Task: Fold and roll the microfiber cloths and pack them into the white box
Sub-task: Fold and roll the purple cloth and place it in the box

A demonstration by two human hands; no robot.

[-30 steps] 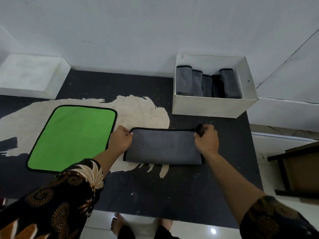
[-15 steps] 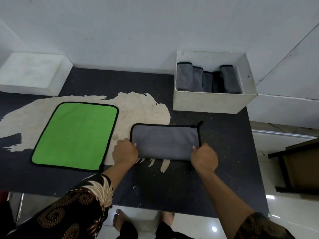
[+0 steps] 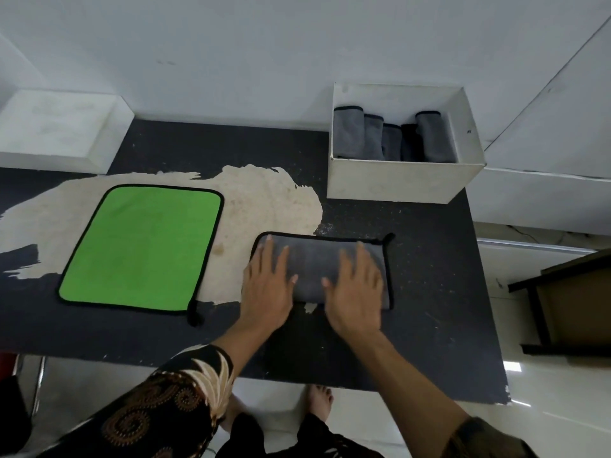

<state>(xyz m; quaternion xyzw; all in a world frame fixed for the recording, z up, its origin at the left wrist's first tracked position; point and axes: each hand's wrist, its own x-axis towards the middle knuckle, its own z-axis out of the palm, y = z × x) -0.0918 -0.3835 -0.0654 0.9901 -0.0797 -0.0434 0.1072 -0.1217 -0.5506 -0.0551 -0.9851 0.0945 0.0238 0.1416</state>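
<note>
Both hands lie flat, fingers straight and spread, pressing down on a folded grey cloth point(image 3: 317, 262). The left hand point(image 3: 266, 285) covers the cloth's left end and the right hand point(image 3: 355, 292) its right end, fingertips pointing away from the person; neither grips anything. Between the two hands a strip of grey shows, and the cloth's black edging runs along its far side and down past the right hand, with a small loop at the far right corner. The cloth rests on a dark desk point(image 3: 429, 309) with a worn pale patch. Just left of the left hand a green cloth point(image 3: 142, 246) lies spread open and flat, apart from the grey one. Beyond the right hand, at the desk's far edge, stands the white box point(image 3: 396, 183), holding a row of rolled grey cloths point(image 3: 347, 133) set upright. Far off to the left sits a white block point(image 3: 56, 127). Below the hands, patterned sleeves point(image 3: 172, 398) and bare feet point(image 3: 319, 401) show.
</note>
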